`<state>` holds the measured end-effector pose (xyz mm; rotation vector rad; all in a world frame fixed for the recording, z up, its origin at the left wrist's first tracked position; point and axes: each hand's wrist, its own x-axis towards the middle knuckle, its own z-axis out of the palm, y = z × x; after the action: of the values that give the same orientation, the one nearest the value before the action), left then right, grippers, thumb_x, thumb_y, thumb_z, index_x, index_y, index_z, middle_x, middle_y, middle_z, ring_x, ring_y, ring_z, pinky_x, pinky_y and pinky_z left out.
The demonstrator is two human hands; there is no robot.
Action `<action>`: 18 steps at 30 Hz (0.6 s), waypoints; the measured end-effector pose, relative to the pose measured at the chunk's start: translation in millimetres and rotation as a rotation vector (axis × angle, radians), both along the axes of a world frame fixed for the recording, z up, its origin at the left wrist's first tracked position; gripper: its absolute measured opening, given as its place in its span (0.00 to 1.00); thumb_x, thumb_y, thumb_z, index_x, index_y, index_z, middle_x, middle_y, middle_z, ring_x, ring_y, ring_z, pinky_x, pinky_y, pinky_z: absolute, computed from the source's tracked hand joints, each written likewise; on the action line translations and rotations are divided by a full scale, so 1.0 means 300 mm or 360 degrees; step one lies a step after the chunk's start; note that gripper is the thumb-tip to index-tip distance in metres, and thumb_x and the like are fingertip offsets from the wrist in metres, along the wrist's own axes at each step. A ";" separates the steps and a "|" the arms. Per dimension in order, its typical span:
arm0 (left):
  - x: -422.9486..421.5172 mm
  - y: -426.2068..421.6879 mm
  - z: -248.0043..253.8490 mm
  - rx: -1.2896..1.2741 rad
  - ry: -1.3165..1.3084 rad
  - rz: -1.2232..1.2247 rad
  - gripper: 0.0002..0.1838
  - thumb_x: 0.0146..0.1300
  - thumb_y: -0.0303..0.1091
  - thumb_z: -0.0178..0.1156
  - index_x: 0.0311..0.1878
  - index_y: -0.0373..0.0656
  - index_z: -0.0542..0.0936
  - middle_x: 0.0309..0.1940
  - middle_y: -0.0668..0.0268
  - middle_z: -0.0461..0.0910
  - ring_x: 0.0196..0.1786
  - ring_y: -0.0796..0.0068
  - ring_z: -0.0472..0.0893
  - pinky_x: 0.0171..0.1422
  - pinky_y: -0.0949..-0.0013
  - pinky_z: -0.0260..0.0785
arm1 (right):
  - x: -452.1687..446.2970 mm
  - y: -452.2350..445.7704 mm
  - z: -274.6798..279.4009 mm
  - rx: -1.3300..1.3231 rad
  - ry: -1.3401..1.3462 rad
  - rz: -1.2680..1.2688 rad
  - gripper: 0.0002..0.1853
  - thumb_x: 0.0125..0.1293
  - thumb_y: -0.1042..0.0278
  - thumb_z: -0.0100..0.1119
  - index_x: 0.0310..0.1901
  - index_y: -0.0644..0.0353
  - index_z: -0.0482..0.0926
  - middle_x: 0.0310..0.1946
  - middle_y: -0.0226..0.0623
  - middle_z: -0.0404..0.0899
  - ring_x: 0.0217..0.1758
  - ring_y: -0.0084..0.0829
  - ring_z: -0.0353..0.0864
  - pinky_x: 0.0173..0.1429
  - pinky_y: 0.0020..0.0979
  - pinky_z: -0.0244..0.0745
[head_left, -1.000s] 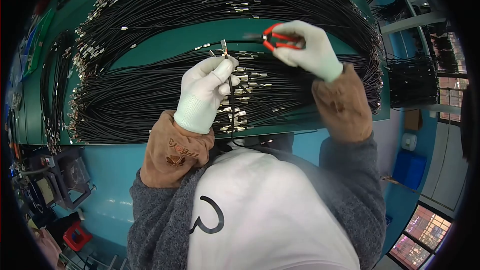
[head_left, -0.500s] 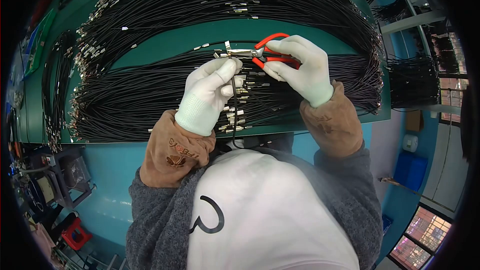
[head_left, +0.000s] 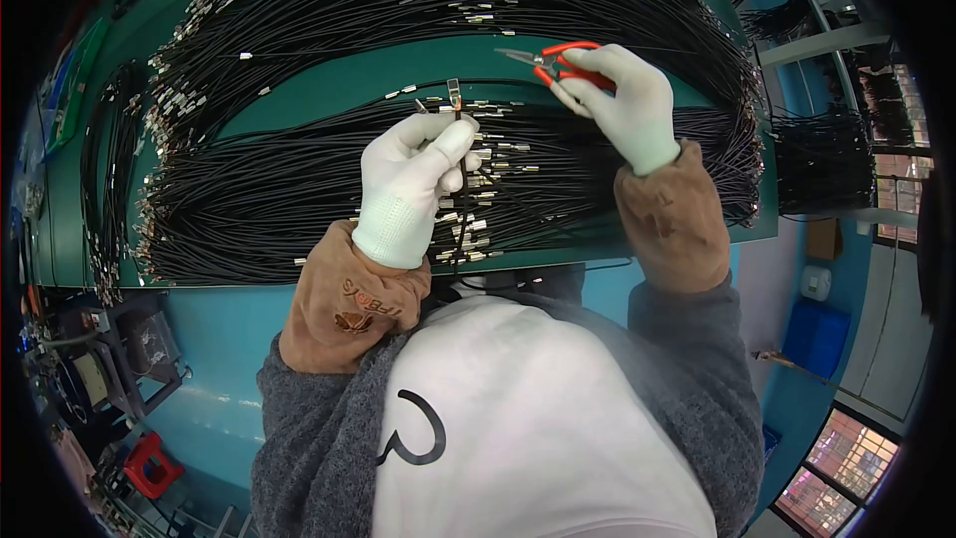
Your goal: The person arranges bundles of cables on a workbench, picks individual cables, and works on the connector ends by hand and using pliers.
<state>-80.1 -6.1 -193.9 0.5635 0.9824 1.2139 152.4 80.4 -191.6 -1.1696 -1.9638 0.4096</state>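
My left hand (head_left: 423,159), in a white glove, pinches a black cable near its end. A silver metal connector (head_left: 454,92) stands upright on that end, just above the thumb, and the cable (head_left: 465,201) hangs down toward my lap. Up and to the right, my right hand (head_left: 627,95), gloved too, grips red-handled pliers (head_left: 543,62) with slim pointed metal jaws. Those jaws point left and stay apart from the connector. Beneath both hands lies a wide bundle of black cables (head_left: 269,199) with silver ends.
Another thick bundle of black cables (head_left: 378,15) curves across the back of the green table (head_left: 329,80). More cables hang from a rack (head_left: 822,164) at the right. A red stool (head_left: 152,465) stands on the floor at lower left.
The pliers have moved off the connector, up and to the right, with my right hand. My left hand has stayed nearly in place, still pinching the cable.
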 end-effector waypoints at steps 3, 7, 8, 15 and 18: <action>0.006 0.000 0.004 -0.0021 0.0180 0.0025 0.12 0.64 0.29 0.62 0.47 0.31 0.80 0.26 0.64 0.79 0.22 0.86 0.71 0.24 0.86 0.60 | 0.042 0.061 -0.016 0.0238 -0.0509 0.0043 0.12 0.51 0.72 0.68 0.38 0.63 0.86 0.29 0.32 0.83 0.25 0.25 0.76 0.31 0.23 0.71; 0.011 -0.002 0.002 0.0024 0.0171 0.0028 0.11 0.63 0.28 0.62 0.47 0.33 0.80 0.26 0.64 0.80 0.21 0.86 0.71 0.23 0.86 0.60 | -0.016 -0.026 0.023 -0.0128 -0.0232 0.0221 0.12 0.58 0.65 0.65 0.39 0.64 0.86 0.29 0.33 0.83 0.26 0.25 0.77 0.32 0.23 0.72; 0.015 -0.003 0.001 0.0039 0.0169 0.0021 0.11 0.63 0.28 0.62 0.46 0.33 0.80 0.25 0.64 0.80 0.21 0.86 0.71 0.23 0.86 0.59 | -0.034 -0.048 0.033 -0.0189 -0.0182 0.0239 0.12 0.59 0.64 0.64 0.39 0.64 0.86 0.29 0.33 0.83 0.26 0.25 0.77 0.32 0.23 0.72; 0.031 -0.024 -0.002 0.0097 0.0146 -0.0049 0.11 0.63 0.28 0.63 0.46 0.33 0.80 0.26 0.64 0.79 0.22 0.85 0.71 0.24 0.86 0.60 | -0.129 -0.138 0.112 -0.1098 0.0233 0.0355 0.13 0.63 0.62 0.62 0.40 0.65 0.85 0.29 0.33 0.83 0.28 0.24 0.77 0.35 0.24 0.72; 0.023 -0.030 0.004 0.0094 0.0077 -0.0022 0.12 0.63 0.27 0.63 0.48 0.33 0.79 0.26 0.63 0.79 0.22 0.85 0.71 0.24 0.86 0.61 | -0.141 -0.139 0.153 -0.1272 -0.0101 0.0533 0.13 0.63 0.66 0.62 0.42 0.68 0.83 0.29 0.31 0.82 0.30 0.20 0.74 0.35 0.20 0.70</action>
<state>-73.2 -15.0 -192.6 0.6480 0.9843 1.2251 110.1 38.7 -145.7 -1.3127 -2.1131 1.4435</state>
